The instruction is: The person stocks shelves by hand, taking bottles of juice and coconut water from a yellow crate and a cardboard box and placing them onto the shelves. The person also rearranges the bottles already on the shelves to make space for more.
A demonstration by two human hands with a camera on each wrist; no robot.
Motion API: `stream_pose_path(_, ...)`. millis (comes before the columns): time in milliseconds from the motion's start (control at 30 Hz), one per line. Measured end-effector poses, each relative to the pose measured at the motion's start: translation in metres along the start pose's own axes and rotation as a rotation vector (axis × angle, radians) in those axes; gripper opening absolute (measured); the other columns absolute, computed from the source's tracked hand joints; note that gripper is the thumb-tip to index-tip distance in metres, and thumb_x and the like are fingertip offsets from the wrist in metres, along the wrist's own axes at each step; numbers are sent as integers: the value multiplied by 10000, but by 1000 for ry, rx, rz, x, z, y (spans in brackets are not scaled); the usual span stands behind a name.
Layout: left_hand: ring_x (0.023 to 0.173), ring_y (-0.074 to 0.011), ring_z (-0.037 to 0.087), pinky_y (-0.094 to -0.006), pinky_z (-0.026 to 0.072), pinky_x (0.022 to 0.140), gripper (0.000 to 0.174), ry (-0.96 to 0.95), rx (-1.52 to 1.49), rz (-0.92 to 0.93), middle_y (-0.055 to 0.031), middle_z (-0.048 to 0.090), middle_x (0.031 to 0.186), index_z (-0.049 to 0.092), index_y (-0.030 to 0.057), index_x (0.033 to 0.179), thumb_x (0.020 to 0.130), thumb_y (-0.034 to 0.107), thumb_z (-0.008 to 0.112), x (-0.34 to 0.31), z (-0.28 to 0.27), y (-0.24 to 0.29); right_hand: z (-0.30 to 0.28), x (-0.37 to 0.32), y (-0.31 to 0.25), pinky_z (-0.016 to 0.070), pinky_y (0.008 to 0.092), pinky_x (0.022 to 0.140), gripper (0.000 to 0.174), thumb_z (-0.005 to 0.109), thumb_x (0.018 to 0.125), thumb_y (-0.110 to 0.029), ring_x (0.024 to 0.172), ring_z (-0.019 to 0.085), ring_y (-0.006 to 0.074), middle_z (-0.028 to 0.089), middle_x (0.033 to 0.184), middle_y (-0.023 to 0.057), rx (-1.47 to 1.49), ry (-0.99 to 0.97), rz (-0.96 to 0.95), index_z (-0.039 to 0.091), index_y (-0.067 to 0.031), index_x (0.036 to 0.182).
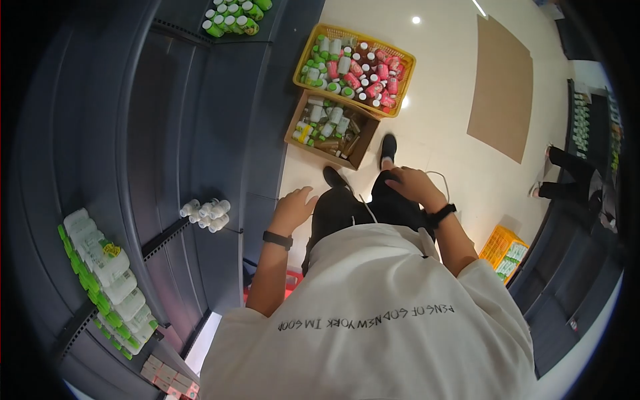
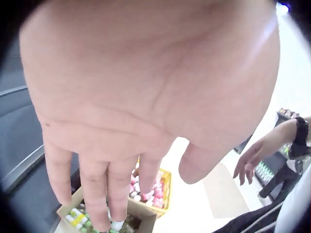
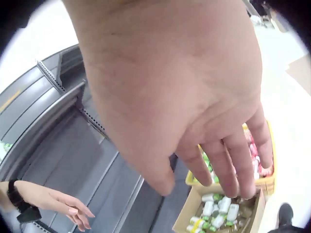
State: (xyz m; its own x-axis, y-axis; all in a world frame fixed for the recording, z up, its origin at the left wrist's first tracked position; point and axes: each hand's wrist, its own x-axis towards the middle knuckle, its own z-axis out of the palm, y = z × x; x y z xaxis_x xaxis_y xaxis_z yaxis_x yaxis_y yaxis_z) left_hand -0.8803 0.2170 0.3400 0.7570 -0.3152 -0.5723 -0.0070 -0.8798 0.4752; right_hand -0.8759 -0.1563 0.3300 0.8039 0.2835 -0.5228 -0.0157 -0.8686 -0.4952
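Observation:
My left hand (image 1: 293, 208) hangs beside my left thigh, fingers loosely extended and holding nothing; its palm fills the left wrist view. My right hand (image 1: 418, 187) is near my right thigh in the head view, also holding nothing, its fingers spread in the right wrist view. In front of my feet stands an open cardboard box (image 1: 365, 138) with white, green-capped bottles and some clear brownish ones. Against its far side is a yellow plastic crate (image 1: 347, 100), filled with green-capped white bottles, pink-labelled bottles and dark bottles with white caps.
Dark grey shelving (image 1: 213, 120) runs along my left, bearing a cluster of white bottles (image 1: 208, 215) and a row of green-and-white packs (image 1: 110, 273). A flat cardboard sheet (image 1: 501, 87) lies on the floor to the right. Behind on the right sits an orange crate (image 1: 503, 253); another person (image 1: 573, 183) stands farther right.

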Motion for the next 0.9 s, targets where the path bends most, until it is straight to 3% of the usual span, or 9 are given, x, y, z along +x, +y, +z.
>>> stream_pose_path(200, 1006, -412, 677, -470, 540, 892, 427, -188, -297, -274, -224, 715, 1094, 645, 52, 1253, 1000, 389, 584, 17, 71, 6, 76, 160, 109, 515, 487, 882, 412, 550, 986, -427, 973, 706, 377, 733, 1067, 204, -24, -382, -80, 689, -84, 1167)
stream_pose_path(267, 1024, -379, 686, -445, 538, 902, 441, -432, -426, -258, -217, 722, 1084, 655, 54, 1250, 1002, 412, 589, 15, 88, 0, 87, 195, 128, 529, 493, 896, 398, 541, 985, -403, 1021, 705, 378, 738, 1080, 190, -115, -420, -15, 699, -82, 1160)
stream_pose_path(300, 981, -242, 695, -342, 535, 875, 445, -451, -373, -294, -150, 739, 1071, 657, 44, 1284, 1032, 402, 571, 11, 107, -21, 104, 218, 144, 534, 501, 907, 384, 544, 978, -385, 1049, 700, 378, 740, 1084, 182, -117, -460, -2, 701, -79, 1148)
stream_pose_path(400, 1009, -275, 698, -355, 535, 890, 445, -611, -362, -544, -161, 738, 1089, 653, 52, 1290, 1040, 406, 550, 44, 92, -41, 152, 282, 184, 569, 480, 893, 324, 567, 906, -260, 1006, 717, 387, 743, 1021, 233, -63, -409, 36, 740, -9, 1013)
stream_pose_path(467, 985, -361, 695, -403, 542, 863, 386, -501, -169, -322, -196, 724, 1062, 657, 66, 1236, 1033, 376, 548, 82, 114, -79, 207, 330, 202, 569, 477, 895, 316, 571, 903, -253, 993, 723, 381, 746, 1002, 230, -40, -378, 98, 743, -11, 1011)
stream_pose_path(667, 985, -411, 683, -533, 539, 854, 311, -142, 76, -161, -202, 718, 1075, 655, 105, 1137, 983, 363, 573, 304, 192, -170, 325, 443, 234, 526, 506, 917, 500, 599, 915, -440, 1029, 678, 456, 717, 1061, 277, 394, -255, 247, 694, 24, 1074)
stream_pose_path(733, 983, -417, 682, -549, 533, 827, 388, -282, 57, -309, -211, 720, 1046, 616, 55, 1137, 956, 398, 603, 390, 207, -176, 405, 488, 262, 509, 482, 963, 581, 632, 909, -479, 1117, 665, 417, 706, 1142, 273, 428, -265, 342, 653, 30, 1189)
stream_pose_path(800, 996, -420, 680, -543, 535, 840, 449, -170, -11, -234, -226, 714, 1045, 622, 61, 1146, 926, 452, 645, 468, 246, -195, 465, 520, 280, 503, 460, 1007, 795, 736, 822, -546, 1139, 659, 420, 681, 1219, 282, 620, 94, 201, 567, 57, 1311)
stream_pose_path(900, 1148, -401, 645, -470, 503, 980, 759, -42, -196, -294, -250, 677, 1211, 597, -9, 1297, 818, 558, 757, 549, 289, -199, 429, 528, 253, 507, 446, 1001, 862, 780, 748, -557, 1166, 645, 408, 674, 1224, 280, 658, -10, 529, 576, 84, 1286)
